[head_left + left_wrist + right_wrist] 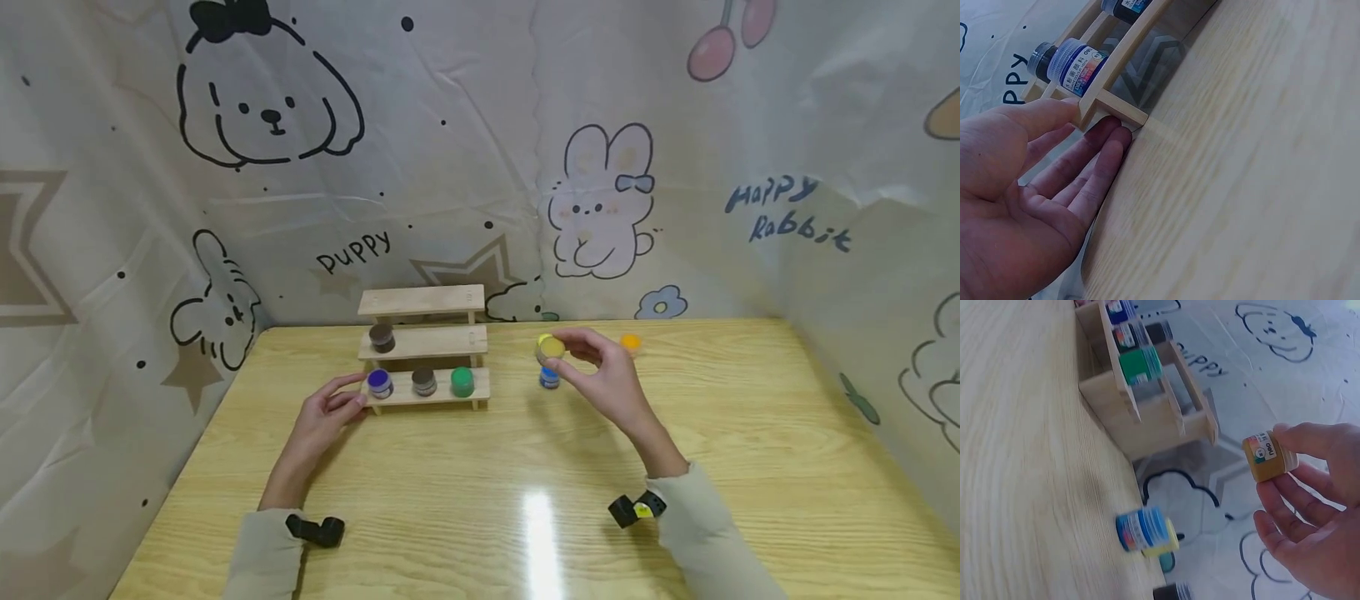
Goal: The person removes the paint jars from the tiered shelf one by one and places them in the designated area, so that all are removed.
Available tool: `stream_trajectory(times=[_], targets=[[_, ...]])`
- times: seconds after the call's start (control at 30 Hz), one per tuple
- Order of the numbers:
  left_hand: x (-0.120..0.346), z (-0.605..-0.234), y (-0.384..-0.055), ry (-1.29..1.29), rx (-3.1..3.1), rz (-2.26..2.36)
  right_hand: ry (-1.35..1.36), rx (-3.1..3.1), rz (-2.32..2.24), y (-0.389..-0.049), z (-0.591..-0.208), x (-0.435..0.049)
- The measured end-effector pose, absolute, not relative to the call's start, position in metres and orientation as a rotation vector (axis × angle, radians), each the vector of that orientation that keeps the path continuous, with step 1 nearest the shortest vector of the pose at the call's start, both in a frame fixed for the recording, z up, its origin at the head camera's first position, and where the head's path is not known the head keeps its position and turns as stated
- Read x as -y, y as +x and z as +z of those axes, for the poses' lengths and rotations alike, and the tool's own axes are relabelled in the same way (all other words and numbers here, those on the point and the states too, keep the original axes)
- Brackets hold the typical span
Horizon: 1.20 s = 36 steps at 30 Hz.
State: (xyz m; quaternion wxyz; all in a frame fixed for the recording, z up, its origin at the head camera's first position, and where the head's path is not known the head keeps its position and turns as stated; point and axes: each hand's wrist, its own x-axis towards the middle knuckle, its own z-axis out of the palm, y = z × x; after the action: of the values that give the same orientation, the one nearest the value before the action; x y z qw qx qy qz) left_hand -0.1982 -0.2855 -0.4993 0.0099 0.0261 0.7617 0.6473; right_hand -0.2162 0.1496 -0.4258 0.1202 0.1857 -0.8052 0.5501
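Observation:
My right hand (611,383) pinches a small ochre paint jar (1264,456) between thumb and fingers, above the table. Just below it in the head view stands a blue paint jar (550,377). A yellow jar (1169,542) is partly hidden behind the blue one. My left hand (318,425) holds the left end of the lowest step of a three-step wooden rack (427,400), thumb on the step and fingers by its leg. That step bears a purple jar (379,383), a dark brown jar (423,382) and a green jar (462,382). Another dark jar (382,337) sits on the middle step.
An orange jar (631,343) stands behind my right hand, near the table's back edge. The wooden table (450,483) meets a printed cloth (465,183) at the back and sides. The rack's top step (422,299) stands close to that cloth.

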Motion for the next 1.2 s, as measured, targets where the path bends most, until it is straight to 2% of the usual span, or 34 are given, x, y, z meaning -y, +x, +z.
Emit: stream_trajectory(times=[0.63,1.2], targets=[[0.285,-0.498,-0.196,0.088,-2.381,2.006,0.312,2.511,1.587,-0.228,-0.452,-0.19],[0.284,-0.497,-0.198,0.061,-2.4,1.987,0.194,2.642,1.591,-0.239,-0.475,-0.207]])
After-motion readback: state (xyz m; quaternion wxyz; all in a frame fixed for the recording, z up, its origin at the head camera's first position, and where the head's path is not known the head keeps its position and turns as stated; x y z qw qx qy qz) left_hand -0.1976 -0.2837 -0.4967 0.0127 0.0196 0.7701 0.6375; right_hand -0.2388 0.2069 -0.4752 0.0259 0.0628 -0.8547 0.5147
